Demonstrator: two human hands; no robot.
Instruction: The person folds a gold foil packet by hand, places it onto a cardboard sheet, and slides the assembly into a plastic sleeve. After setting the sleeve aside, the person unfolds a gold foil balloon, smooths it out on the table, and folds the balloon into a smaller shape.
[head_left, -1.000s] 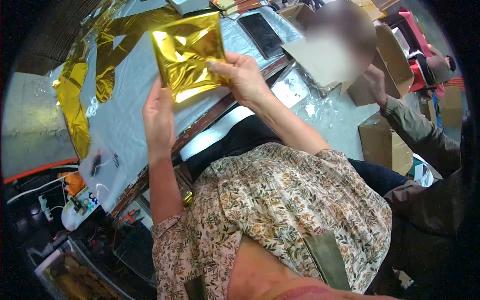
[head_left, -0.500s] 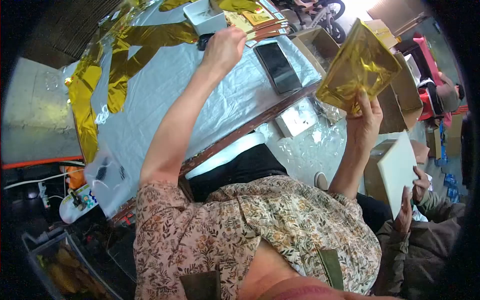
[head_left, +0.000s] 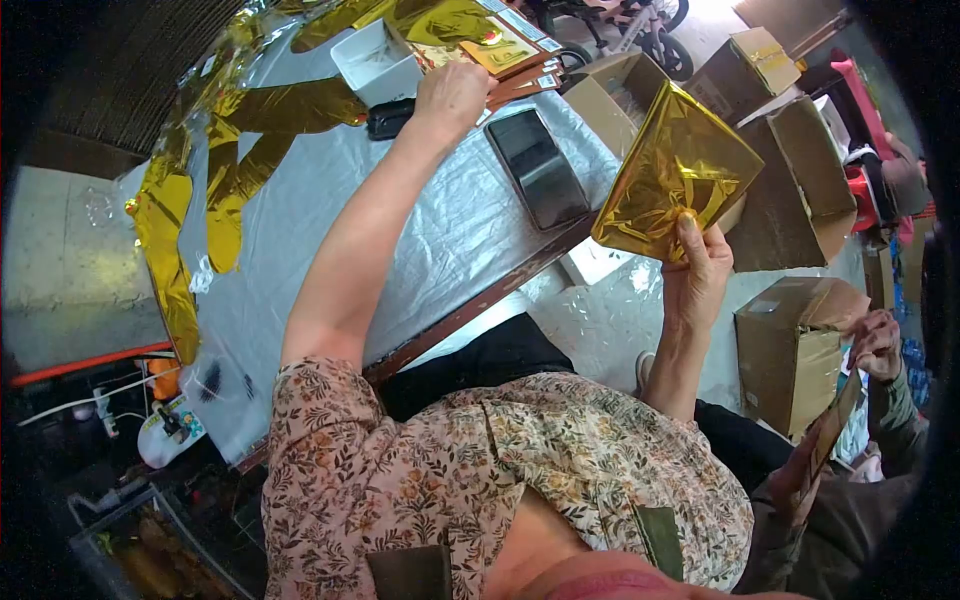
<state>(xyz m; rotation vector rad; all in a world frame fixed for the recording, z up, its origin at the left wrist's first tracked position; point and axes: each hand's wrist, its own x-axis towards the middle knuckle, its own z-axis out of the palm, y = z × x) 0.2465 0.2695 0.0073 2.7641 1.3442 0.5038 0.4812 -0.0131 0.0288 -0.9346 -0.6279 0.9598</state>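
My right hand (head_left: 700, 250) is raised at the right of the table, its thumb and fingers pinching the lower edge of a flat, folded gold foil balloon (head_left: 675, 165). My left hand (head_left: 452, 100) is at the far part of the table, fingers curled down over the near side of a stack of printed cards (head_left: 520, 75); its fingertips are hidden, so what they grip does not show. Just left of it lies a small black object (head_left: 390, 119), beside a white plastic bin (head_left: 377, 65). A dark phone (head_left: 537, 168) lies nearer the table edge.
Long gold foil balloons (head_left: 285, 105) lie across the table's silvery cover (head_left: 310, 200). Open cardboard boxes (head_left: 790, 190) stand on the floor to the right. At lower right, a co-worker's hands (head_left: 878, 345) hold a thin brown flat piece. Bikes (head_left: 640, 40) stand behind.
The gold foil has moved left and slightly down in view with my right hand. My left hand is now over the cards, farther from the black object. The co-worker's white panel is no longer visible.
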